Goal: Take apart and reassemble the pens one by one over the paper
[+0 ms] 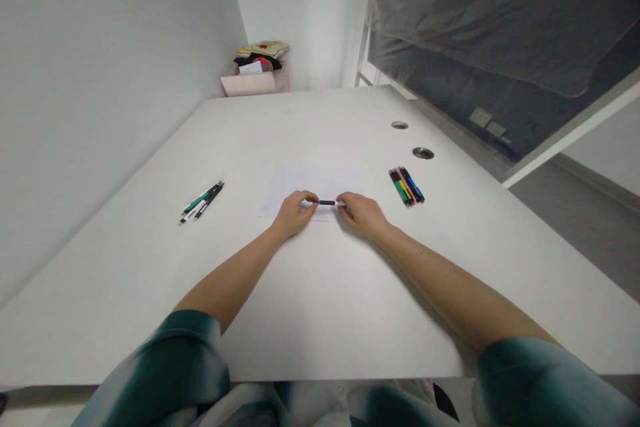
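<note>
Pen [327,203], slender cylinder, over paper [317,177]

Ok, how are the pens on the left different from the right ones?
The left pens lie in a loose bunch, while the right pens lie side by side in a row. The left pens show green, black and white; the right pens have yellow, pink and blue too. The left pens' far ends lean right; the right pens' lean left. Both groups lie on the table.

White worktop [310,127] beside pale left wall [100,80], dark grey cloth [500,27] and white frame [573,130] right, grey floor [600,227], soft light.
</note>
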The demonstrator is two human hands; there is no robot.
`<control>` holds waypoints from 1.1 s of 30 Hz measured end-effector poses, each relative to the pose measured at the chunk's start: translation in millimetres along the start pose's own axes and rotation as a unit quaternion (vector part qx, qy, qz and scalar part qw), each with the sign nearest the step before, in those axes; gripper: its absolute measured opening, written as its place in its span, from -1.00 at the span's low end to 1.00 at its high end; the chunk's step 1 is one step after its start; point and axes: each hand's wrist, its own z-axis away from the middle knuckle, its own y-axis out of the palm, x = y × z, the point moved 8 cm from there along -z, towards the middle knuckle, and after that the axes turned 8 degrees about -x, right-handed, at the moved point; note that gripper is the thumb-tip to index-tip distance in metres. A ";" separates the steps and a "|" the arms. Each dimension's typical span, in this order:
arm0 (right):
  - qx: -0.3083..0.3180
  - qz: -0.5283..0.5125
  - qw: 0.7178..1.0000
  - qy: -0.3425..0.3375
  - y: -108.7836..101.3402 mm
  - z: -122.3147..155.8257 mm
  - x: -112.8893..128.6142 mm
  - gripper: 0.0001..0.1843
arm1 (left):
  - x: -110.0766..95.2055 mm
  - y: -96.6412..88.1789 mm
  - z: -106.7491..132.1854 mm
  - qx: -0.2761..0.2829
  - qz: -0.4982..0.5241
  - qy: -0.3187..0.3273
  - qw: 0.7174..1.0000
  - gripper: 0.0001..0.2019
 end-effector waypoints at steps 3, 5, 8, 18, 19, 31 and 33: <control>-0.013 -0.005 1.000 -0.005 1.3 -0.5 -2.3 -0.72 | 3.4 -1.4 -0.8 -0.011 -0.017 -0.010 1.000 -0.79; -0.022 -0.008 1.000 -0.013 1.7 -0.9 -2.4 -0.71 | 6.3 0.6 -1.4 0.003 -0.044 -0.016 0.999 -0.81; -0.032 -0.003 0.999 -0.024 0.4 -1.7 -1.8 -0.71 | 7.5 5.4 -1.7 0.038 -0.072 -0.013 0.997 -0.71; -0.029 0.005 0.999 -0.028 -3.5 -1.1 2.9 -0.64 | -1.9 2.7 -0.5 0.024 -0.060 0.012 0.998 -0.87; -0.023 0.000 0.999 -0.022 -2.6 -0.8 2.2 -0.65 | -1.8 2.5 -0.4 0.024 -0.060 0.011 0.998 -0.87; -0.025 0.006 0.999 -0.020 -2.5 -2.8 -0.5 -0.74 | 5.5 9.4 -0.7 0.050 -0.078 0.007 0.996 -0.77; -0.029 0.010 0.999 -0.032 -3.9 -2.5 1.2 -0.73 | 3.8 9.1 -0.7 0.048 -0.075 0.013 0.996 -0.80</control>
